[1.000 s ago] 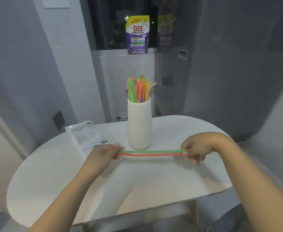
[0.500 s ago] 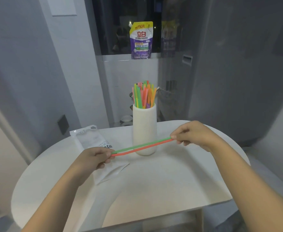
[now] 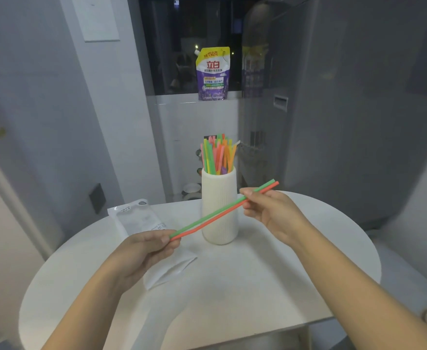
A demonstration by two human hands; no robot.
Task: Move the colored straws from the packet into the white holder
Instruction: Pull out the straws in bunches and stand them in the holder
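A green straw and a red straw (image 3: pixel 215 215) lie side by side, tilted up to the right in front of the white ribbed holder (image 3: pixel 219 218). My left hand (image 3: pixel 144 251) pinches their lower left end. My right hand (image 3: pixel 270 210) pinches them nearer the upper right end, whose tips stick out beyond the fingers. The holder stands upright on the table with several green, orange, pink and purple straws (image 3: pixel 218 155) in it. The clear plastic packet (image 3: pixel 141 218) lies flat on the table to the left, partly under my left hand.
The round white table (image 3: pixel 257 274) has its curved edge close on all sides. A purple detergent pouch (image 3: pixel 212 74) stands on the window ledge behind. A grey fridge (image 3: pixel 346 109) fills the right background. Small bowls (image 3: pixel 191 189) sit low behind the holder.
The two straws have risen off the table and tilted, right end up. My right hand has slid inward along them, leaving the tips exposed. My left hand stays at the lower end.
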